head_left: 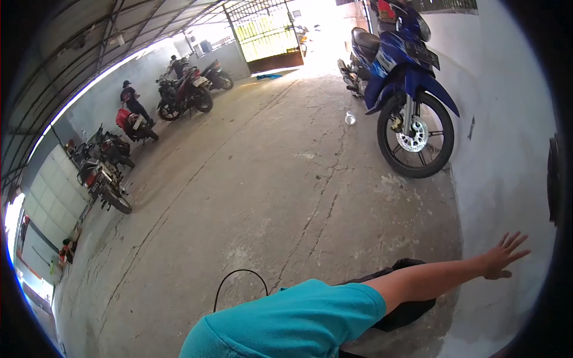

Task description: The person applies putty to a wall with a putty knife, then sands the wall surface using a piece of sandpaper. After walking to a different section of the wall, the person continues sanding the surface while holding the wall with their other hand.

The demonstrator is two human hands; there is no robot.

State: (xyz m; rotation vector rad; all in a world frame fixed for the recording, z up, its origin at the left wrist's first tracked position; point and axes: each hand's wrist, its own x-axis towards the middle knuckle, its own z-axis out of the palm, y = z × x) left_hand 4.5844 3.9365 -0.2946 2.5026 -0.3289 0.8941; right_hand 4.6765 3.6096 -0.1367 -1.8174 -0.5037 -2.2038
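Note:
My left arm, in a teal sleeve (298,316), stretches across to the right. At its end my left hand (504,256) is open, fingers spread and nothing in it; it overlaps the white wall (495,149) in this view. Beneath the forearm lies a black bag-like or cloth-like thing (406,316) on the concrete floor, partly hidden by the arm. A thin black cable loop (240,270) arches up beside my shoulder. My right hand is out of view.
A blue motorbike (382,68) stands ahead along the right wall, a clear plastic cup (350,118) near it. Several motorbikes (185,92) line the left side, with a person (134,100) among them. A metal gate (265,36) stands at the back. Cracks run along the floor (250,179).

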